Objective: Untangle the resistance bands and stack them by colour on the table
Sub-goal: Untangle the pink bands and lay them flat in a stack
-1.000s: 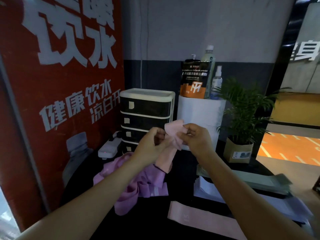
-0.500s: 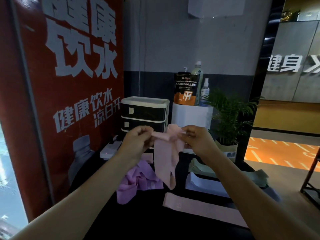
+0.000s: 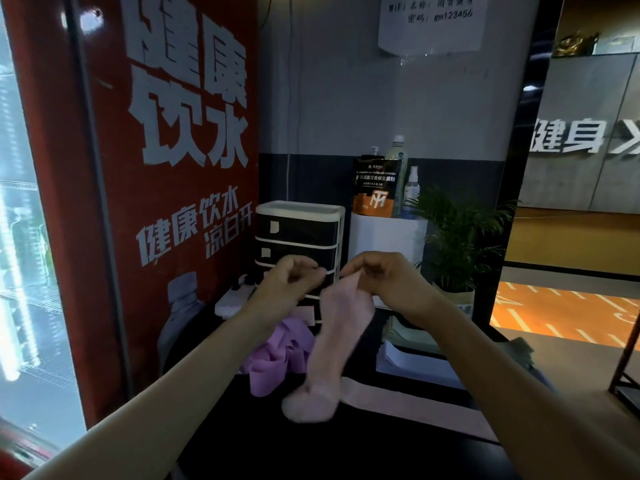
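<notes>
A light pink band hangs from my right hand, which pinches its top end above the black table. The band's lower end is blurred. My left hand is held beside it with fingers curled; a small gap shows between it and the band. Below lies a tangled heap of purple bands. Another pink band lies flat on the table to the right.
A black-and-white drawer unit, a white box with bottles and a pouch, and a potted plant stand at the back. A power strip lies left. Pale flat bands are stacked at right. A red sign borders the left.
The pink band was stretched between both hands; now it dangles from my right hand alone and swings down. My left hand has come off it. The view has tilted upward.
</notes>
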